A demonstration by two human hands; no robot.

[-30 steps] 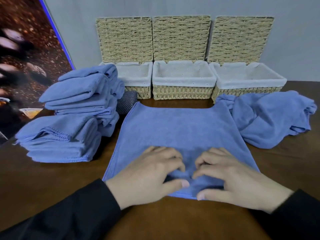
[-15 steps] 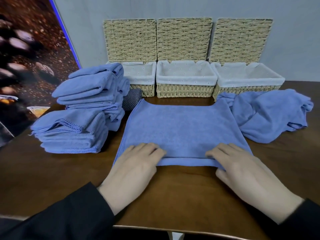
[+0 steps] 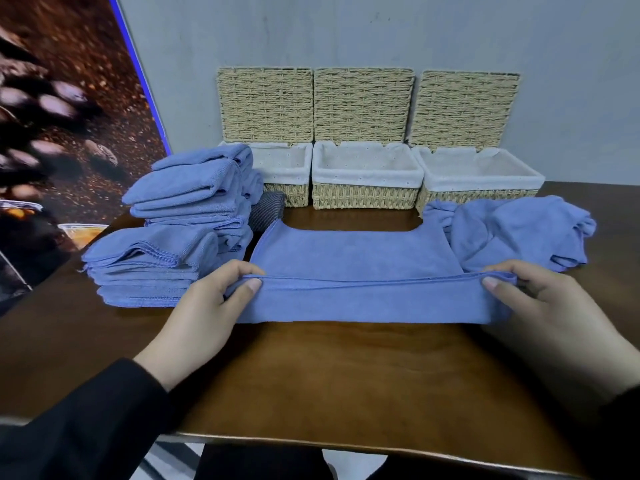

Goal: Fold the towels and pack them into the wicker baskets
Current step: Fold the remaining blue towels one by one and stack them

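A blue towel (image 3: 353, 252) lies spread on the brown table (image 3: 346, 375), its near edge lifted off the surface. My left hand (image 3: 207, 306) pinches the near left corner and my right hand (image 3: 540, 306) pinches the near right corner, so the lifted part hangs as a band between them. Three wicker baskets with white liners stand open against the wall: left (image 3: 294, 199), middle (image 3: 363, 199) and right (image 3: 478, 195). All three look empty, though the towel stack hides part of the left one.
Folded blue towels sit in two stacks at the left, a tall one (image 3: 194, 192) and a lower one (image 3: 149, 268). A crumpled heap of blue towels (image 3: 512, 233) lies at the right. A dark striped cloth (image 3: 266, 211) sits before the left basket. The table's front edge (image 3: 346, 443) is near me.
My hands slid apart from the middle of the towel to its near corners, gripped them and raised the near edge off the table.
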